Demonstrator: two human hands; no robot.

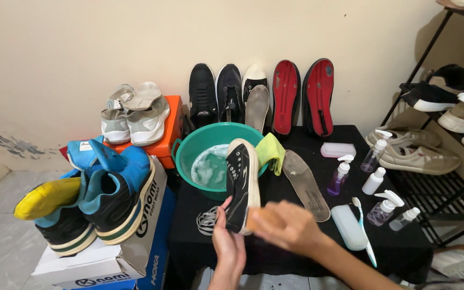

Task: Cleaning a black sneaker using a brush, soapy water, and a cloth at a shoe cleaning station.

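Left hand (227,243) gripping black canvas sneaker with white sole (241,185) at heel, near table's front edge; long axis pointing away toward teal plastic basin (189,145) — right hand (288,225) closing around orange brush (261,216), pressing against sole's side.

Single head-worn camera, looking forward and down from the person's own height. It is facing a cream wall (81,48), with a black-covered table (296,252) filling the middle of the frame. Both hands, left hand (229,248) and right hand (288,226), are entering from the bottom edge, very near the lens. A shoe rack (436,177) is cutting in at the right edge. No second view sharing this scene.
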